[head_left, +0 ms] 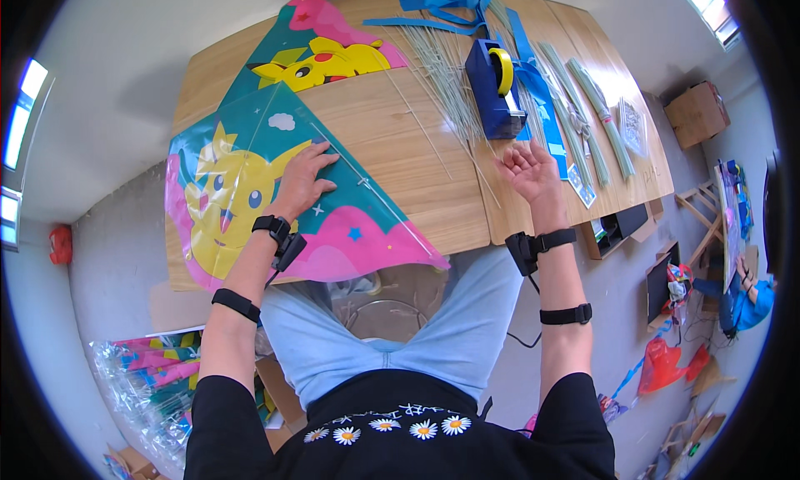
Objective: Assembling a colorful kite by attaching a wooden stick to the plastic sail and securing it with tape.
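Observation:
A kite sail (333,242), a thin sheet printed with a yellow cartoon character on teal and pink, lies at the table's left and overhangs its front edge. Along its right slanting edge runs a thin pale rod (390,205). My left hand (307,178) rests flat on the sail beside that rod, fingers spread. My right hand (532,172) is turned palm up, just in front of a blue tape dispenser (492,105) with a yellow-cored roll. Its fingers curl loosely, thumb apart, and nothing shows in the palm. A second kite sail (329,59) lies behind the first.
Loose thin rods (442,80) spread across the table's middle, with bundled rods (602,117) farther right. Blue strips (454,1) lie at the back. Packaged sails (158,372) are on the floor at left. Another person (750,301) in blue is at far right.

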`<action>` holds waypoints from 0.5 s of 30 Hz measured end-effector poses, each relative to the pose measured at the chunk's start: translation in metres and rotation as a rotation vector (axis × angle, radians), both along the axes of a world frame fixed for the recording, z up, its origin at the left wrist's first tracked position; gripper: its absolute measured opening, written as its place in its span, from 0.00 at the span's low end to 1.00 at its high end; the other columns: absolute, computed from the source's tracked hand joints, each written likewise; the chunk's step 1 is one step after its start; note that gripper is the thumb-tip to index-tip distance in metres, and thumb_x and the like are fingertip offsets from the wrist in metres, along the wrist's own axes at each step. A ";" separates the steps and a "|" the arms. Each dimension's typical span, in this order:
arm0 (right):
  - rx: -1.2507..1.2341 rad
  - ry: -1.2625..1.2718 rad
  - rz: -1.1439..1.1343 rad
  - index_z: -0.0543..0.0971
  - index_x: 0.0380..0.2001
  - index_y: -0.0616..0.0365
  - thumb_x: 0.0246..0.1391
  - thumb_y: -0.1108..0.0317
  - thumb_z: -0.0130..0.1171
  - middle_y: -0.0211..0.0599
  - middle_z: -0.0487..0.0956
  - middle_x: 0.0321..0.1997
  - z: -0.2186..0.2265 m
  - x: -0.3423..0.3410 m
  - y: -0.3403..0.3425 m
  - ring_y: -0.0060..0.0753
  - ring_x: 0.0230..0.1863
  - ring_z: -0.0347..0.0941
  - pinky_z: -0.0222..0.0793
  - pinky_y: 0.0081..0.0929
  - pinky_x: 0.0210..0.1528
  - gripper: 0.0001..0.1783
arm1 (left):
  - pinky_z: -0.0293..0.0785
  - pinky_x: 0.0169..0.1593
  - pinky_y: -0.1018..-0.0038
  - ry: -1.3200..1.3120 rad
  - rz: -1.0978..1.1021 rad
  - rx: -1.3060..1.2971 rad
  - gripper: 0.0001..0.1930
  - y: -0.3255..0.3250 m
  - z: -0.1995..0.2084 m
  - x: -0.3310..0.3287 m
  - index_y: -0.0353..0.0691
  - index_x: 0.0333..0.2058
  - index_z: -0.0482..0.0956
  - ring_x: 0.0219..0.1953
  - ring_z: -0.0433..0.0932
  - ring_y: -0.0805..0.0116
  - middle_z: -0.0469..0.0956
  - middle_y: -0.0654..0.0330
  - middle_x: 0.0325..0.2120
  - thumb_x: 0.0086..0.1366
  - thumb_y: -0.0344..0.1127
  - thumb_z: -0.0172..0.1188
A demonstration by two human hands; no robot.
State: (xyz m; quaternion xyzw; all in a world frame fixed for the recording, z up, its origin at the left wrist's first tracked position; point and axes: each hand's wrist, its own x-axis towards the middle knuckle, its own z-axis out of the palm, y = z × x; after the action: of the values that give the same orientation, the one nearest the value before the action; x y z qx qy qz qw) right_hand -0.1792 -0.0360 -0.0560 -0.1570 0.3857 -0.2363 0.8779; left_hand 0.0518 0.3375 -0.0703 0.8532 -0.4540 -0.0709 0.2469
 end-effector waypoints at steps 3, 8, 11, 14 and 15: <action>-0.003 0.042 -0.024 0.72 0.41 0.62 0.52 0.62 0.67 0.44 0.71 0.41 0.005 0.000 0.003 0.45 0.42 0.74 0.64 0.60 0.59 0.19 | 0.59 0.66 0.61 0.011 0.005 0.001 0.30 -0.002 0.000 0.000 0.42 0.51 0.77 0.64 0.62 0.49 0.68 0.52 0.59 0.44 0.28 0.70; -0.122 0.055 0.060 0.74 0.40 0.59 0.51 0.65 0.67 0.42 0.73 0.41 0.007 0.014 0.005 0.45 0.45 0.74 0.61 0.61 0.61 0.17 | 0.59 0.66 0.60 0.025 0.010 0.004 0.30 -0.001 0.003 -0.001 0.42 0.51 0.77 0.64 0.62 0.49 0.68 0.52 0.59 0.44 0.27 0.70; -0.156 0.066 0.043 0.75 0.40 0.58 0.51 0.69 0.66 0.41 0.75 0.41 0.001 0.024 0.005 0.44 0.49 0.74 0.61 0.62 0.60 0.15 | 0.58 0.67 0.60 0.021 0.006 0.002 0.30 0.000 0.002 -0.001 0.42 0.51 0.77 0.64 0.62 0.49 0.68 0.52 0.59 0.44 0.28 0.70; -0.210 0.044 0.015 0.75 0.39 0.60 0.52 0.71 0.64 0.40 0.78 0.40 -0.004 0.028 0.002 0.43 0.49 0.76 0.60 0.63 0.60 0.12 | 0.58 0.67 0.60 0.014 -0.001 -0.004 0.30 0.001 0.000 0.000 0.42 0.51 0.76 0.64 0.62 0.49 0.68 0.52 0.60 0.44 0.28 0.70; -0.238 0.081 0.010 0.74 0.38 0.61 0.53 0.72 0.63 0.42 0.78 0.40 -0.006 0.028 0.000 0.43 0.46 0.77 0.63 0.60 0.58 0.10 | 0.58 0.67 0.60 0.010 -0.001 -0.003 0.30 0.001 0.000 0.000 0.42 0.51 0.76 0.64 0.62 0.49 0.68 0.52 0.60 0.44 0.29 0.69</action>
State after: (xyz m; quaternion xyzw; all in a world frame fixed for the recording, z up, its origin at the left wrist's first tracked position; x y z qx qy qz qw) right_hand -0.1510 -0.0359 -0.0623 -0.2714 0.3891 -0.2693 0.8381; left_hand 0.0522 0.3384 -0.0702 0.8521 -0.4534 -0.0747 0.2505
